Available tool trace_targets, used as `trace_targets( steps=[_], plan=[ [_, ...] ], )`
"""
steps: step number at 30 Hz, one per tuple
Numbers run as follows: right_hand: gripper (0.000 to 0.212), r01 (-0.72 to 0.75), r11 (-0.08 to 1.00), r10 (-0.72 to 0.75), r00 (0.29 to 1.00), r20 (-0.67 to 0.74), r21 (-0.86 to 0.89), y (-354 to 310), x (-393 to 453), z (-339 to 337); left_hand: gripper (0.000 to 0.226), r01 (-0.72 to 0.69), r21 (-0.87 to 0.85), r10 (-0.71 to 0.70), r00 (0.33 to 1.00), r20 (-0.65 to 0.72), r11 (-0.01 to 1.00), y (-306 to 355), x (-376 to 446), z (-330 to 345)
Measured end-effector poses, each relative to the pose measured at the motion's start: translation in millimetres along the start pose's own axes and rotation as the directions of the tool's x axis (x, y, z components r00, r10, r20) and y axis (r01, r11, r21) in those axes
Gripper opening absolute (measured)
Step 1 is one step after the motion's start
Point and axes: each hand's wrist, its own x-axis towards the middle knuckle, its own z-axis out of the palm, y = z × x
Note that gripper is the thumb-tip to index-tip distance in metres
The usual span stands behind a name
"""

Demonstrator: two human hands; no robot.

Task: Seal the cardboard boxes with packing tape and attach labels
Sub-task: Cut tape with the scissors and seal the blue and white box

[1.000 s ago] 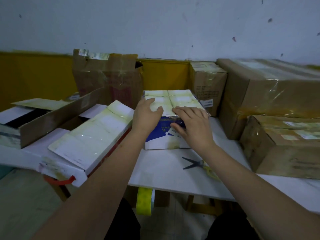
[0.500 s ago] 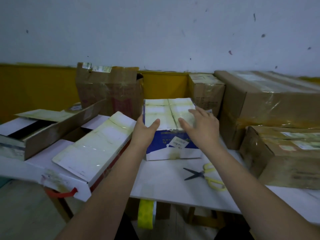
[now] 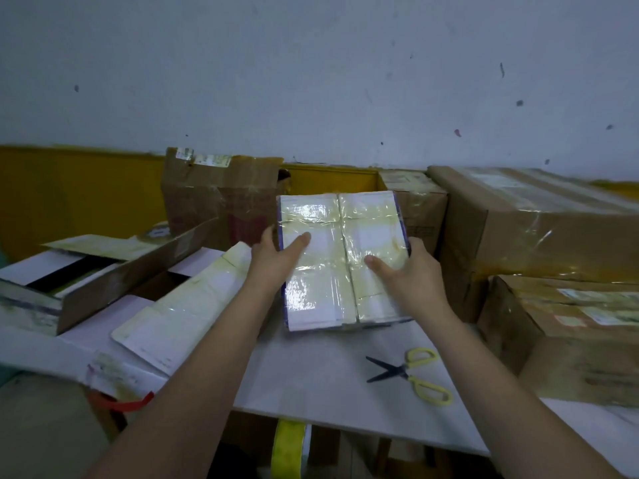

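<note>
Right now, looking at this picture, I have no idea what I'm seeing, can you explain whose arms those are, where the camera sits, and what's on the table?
There is no machine here. A person wears one camera on the head, looking down at their own bare arms. The left hand and right hand grip the sides of a white taped box, tilted so its top faces the camera. On the white table lie yellow-handled scissors. An opened white box sits to the left, brown cardboard boxes to the right. A yellow tape roll shows below the table edge.

dim, yellowish light, glare on the taped box, wide-angle bending at the edges, slightly soft.
</note>
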Motion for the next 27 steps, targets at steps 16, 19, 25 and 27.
trace_targets(
  steps=[16, 19, 25, 27],
  plan=[
    [0.056, -0.091, 0.955, 0.052, 0.989, 0.141, 0.282, 22, 2, -5, 0.065, -0.126, -0.163, 0.135, 0.990, 0.046, 0.979, -24, -12, 13],
    [0.085, -0.152, 0.919, 0.018, 0.938, 0.346, 0.364, 43, -5, -13, 0.071, -0.154, -0.136, 0.160, 0.986, 0.040, 0.979, -30, -19, 14],
    [0.054, -0.308, 0.865, 0.038, 0.827, 0.560, 0.396, 57, -26, -18, 0.050, -0.197, -0.075, 0.197, 0.980, -0.003, 0.978, -21, -18, 18],
    [0.040, -0.306, 0.851, 0.041, 0.849, 0.527, 0.427, 56, -28, -16, 0.051, -0.203, -0.059, 0.204, 0.979, 0.012, 0.977, -22, -15, 18]
  ],
)
